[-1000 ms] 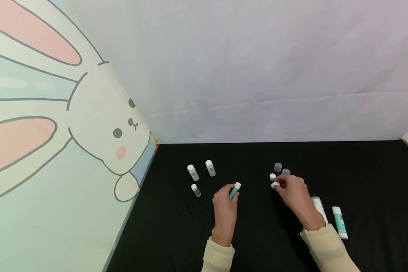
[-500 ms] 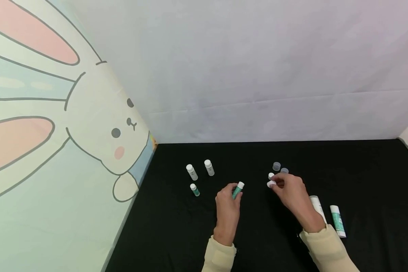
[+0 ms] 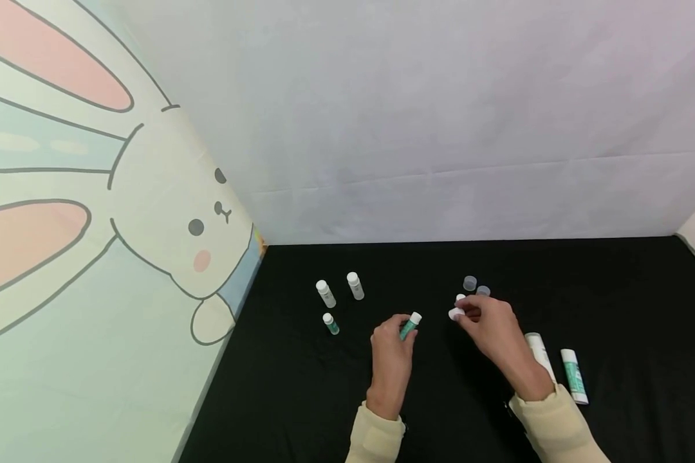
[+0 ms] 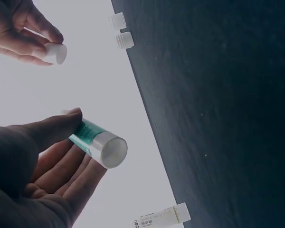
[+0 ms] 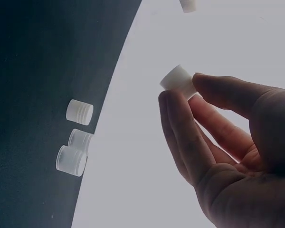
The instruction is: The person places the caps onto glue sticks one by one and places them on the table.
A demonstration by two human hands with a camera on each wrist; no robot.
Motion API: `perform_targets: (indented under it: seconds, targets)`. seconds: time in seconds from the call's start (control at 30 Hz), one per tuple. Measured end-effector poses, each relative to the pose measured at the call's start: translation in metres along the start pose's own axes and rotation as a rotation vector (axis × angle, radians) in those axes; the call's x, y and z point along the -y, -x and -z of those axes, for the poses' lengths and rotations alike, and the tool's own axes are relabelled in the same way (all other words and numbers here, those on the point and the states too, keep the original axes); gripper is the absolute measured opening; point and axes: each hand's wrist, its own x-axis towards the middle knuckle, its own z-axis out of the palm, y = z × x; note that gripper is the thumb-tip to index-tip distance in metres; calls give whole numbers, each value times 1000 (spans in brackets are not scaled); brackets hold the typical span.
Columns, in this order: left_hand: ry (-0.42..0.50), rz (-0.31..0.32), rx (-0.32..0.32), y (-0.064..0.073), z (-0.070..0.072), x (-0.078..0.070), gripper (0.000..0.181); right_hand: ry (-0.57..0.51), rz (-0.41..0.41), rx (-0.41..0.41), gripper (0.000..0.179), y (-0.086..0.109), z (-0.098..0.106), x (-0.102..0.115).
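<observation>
Apparently so its white end (image 3: pixel 416 317) is left clear, a green tube (image 3: pixel 408 328) is pinched by the curled left hand (image 3: pixel 390 363), a white cap (image 3: pixel 455 314) is gripped at its three o'clock by the bent right hand (image 3: pixel 497 331), and, farther towards ten, three bottles (image 3: pixel 326 294) are stood.

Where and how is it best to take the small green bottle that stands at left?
Probably pinch the small green bottle by its body, below the white cap, coming from the near side. It looks upright and slim, so a pinch across it should fit; the two white bottles stand on its far side.
</observation>
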Motion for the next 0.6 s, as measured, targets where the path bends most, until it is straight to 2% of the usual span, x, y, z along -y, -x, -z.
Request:
perform_targets:
  seconds: [0.4, 0.6]
  targets:
    - [-5, -37, -7, 2, -2, -2, 21, -22, 11, 31, 20, 2, 1, 5]
    - [-1, -45, 9, 2, -3, -5, 21, -20, 18, 33, 19, 4, 1, 7]
